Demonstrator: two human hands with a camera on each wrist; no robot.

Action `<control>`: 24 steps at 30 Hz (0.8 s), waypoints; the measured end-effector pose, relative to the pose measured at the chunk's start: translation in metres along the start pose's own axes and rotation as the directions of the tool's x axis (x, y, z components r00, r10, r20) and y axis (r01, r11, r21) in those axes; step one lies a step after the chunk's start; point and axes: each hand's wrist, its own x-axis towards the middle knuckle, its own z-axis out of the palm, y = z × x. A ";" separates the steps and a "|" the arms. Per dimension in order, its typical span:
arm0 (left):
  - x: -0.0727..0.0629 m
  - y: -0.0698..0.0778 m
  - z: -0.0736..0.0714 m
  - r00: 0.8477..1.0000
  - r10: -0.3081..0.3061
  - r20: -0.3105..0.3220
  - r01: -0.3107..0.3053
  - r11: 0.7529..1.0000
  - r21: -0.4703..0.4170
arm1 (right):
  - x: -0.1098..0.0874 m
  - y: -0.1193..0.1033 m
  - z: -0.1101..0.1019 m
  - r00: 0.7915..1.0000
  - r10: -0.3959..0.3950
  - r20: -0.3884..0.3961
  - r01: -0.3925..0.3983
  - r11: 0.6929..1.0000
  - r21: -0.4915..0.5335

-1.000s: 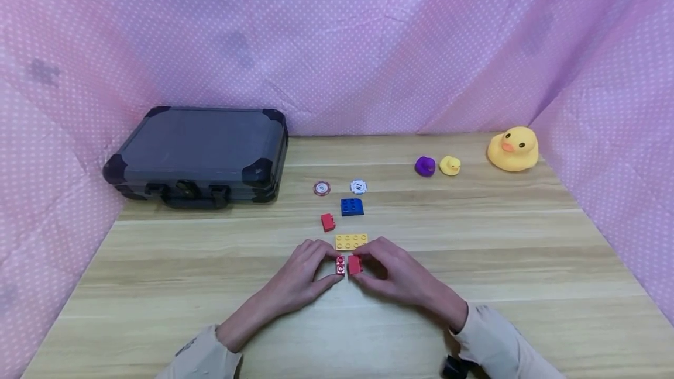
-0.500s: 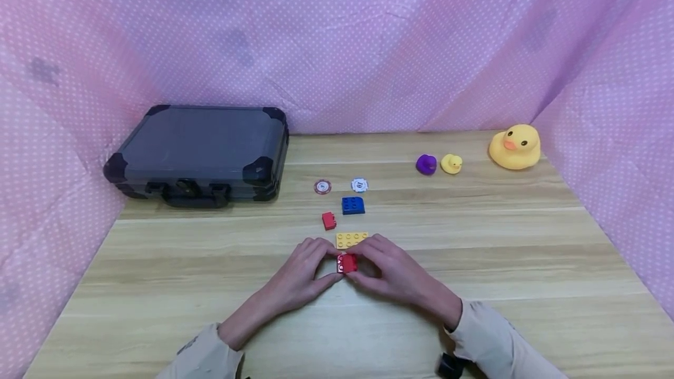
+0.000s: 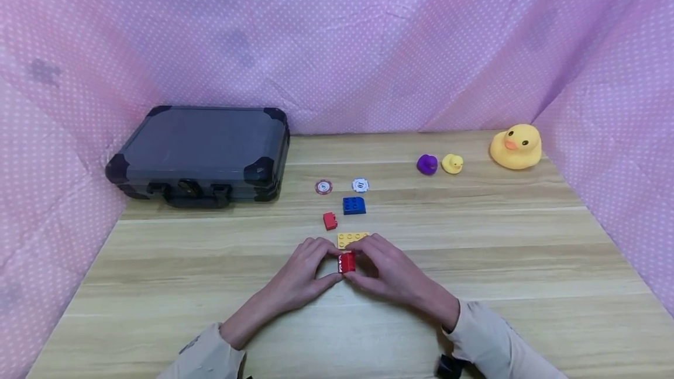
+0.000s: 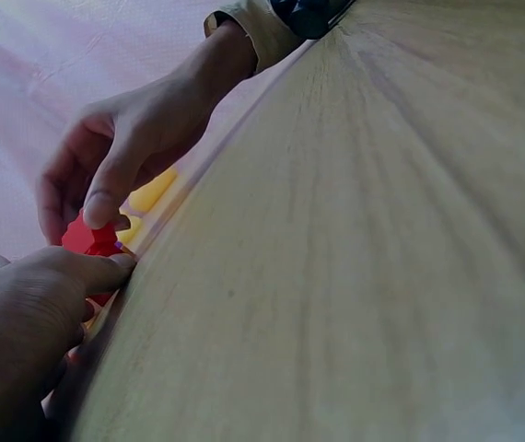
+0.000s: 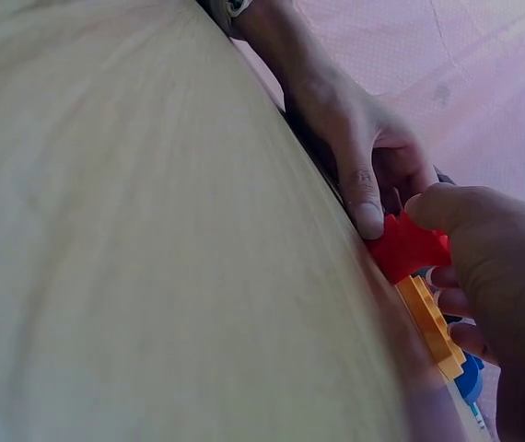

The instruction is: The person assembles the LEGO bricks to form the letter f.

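Between thumb and fingers, my left hand (image 3: 301,278) pinches a red toy brick (image 3: 340,264) with studs showing. From the other side my right hand (image 3: 394,271) pinches a second red brick (image 3: 350,261). The two bricks meet or overlap; whether they are locked together I cannot tell. In the right wrist view the red bricks (image 5: 408,247) look like one piece between both hands' fingertips. Just beyond the hands lies a yellow studded brick (image 3: 346,239), its right end partly covered by the right hand. Past it are a loose red brick (image 3: 329,221) and a blue brick (image 3: 354,206).
A red-edged chip (image 3: 323,186) and a white chip (image 3: 360,185) lie behind the bricks. A dark hard case (image 3: 205,139) stands at the back left. Toward the back right sit a purple duck (image 3: 427,164), a small yellow duck (image 3: 452,164) and a large yellow duck (image 3: 515,148).
My right hand has moved left with its red brick, closing the gap to the brick in my left hand. The left hand has stayed almost in place.
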 end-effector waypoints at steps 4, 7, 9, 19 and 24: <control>0.001 -0.001 0.001 1.000 0.009 -0.007 -0.009 1.000 -0.007 | 0.001 0.001 0.002 1.000 -0.020 -0.012 0.020 1.000 0.017; 0.001 -0.002 0.001 1.000 0.012 -0.010 -0.012 1.000 -0.009 | 0.001 0.001 0.003 1.000 -0.014 -0.015 0.015 1.000 0.021; 0.001 -0.002 0.001 1.000 0.011 -0.010 -0.011 1.000 -0.011 | 0.002 0.001 0.003 1.000 0.000 -0.011 0.000 1.000 0.024; 0.000 -0.001 0.001 1.000 -0.001 0.000 0.001 1.000 -0.010 | 0.004 0.000 0.005 0.999 0.032 0.005 -0.032 0.999 0.018; 0.001 0.000 0.000 1.000 -0.011 0.006 0.011 1.000 -0.010 | 0.005 -0.001 0.006 0.999 0.040 0.007 -0.040 0.999 0.003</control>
